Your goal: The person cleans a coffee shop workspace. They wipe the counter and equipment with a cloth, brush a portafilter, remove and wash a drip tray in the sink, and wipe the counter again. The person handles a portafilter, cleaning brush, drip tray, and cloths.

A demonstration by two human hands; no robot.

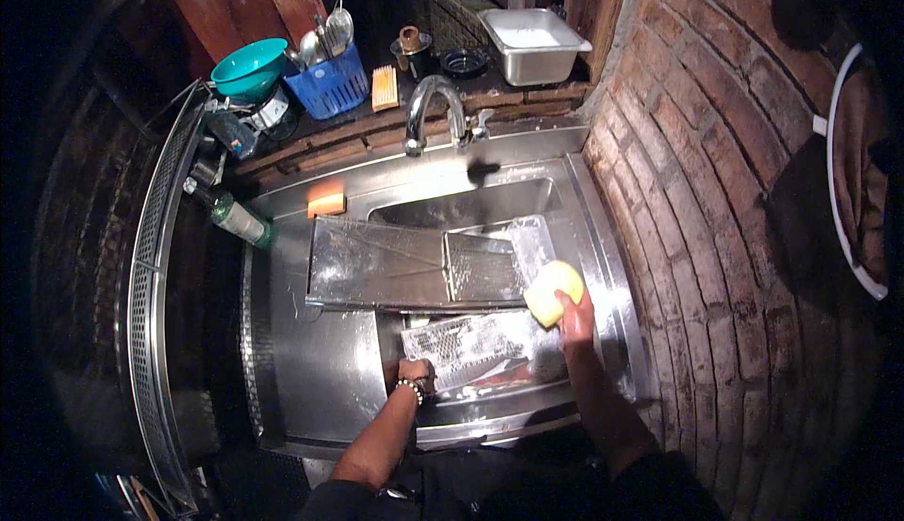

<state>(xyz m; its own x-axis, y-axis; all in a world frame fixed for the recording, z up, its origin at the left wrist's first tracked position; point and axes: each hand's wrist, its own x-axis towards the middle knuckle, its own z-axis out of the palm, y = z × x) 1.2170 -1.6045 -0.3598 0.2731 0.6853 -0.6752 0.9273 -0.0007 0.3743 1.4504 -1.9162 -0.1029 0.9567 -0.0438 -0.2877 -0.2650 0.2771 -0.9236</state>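
Note:
My right hand (578, 320) holds a yellow sponge (554, 293) over the right part of the sink basin (466, 203). At the near side of the basin my left hand (417, 374) grips the lower left edge of a wet perforated tray (459, 344), which lies tilted in the basin; its fingers are partly hidden. A large metal container (381, 260) with a ridged section rests across the basin, just beyond the tray. Beside its right end stands a clear plastic container (531, 242). Something reddish, too unclear to name, shows under the tray.
A chrome faucet (431, 94) arches over the back. An orange sponge (326, 205) and a green glass bottle (240, 221) are at the left. The ledge holds a teal bowl (248, 69), a blue utensil basket (330, 83), a brush (385, 88) and a steel pan (540, 55). A brick wall (692, 203) borders the right.

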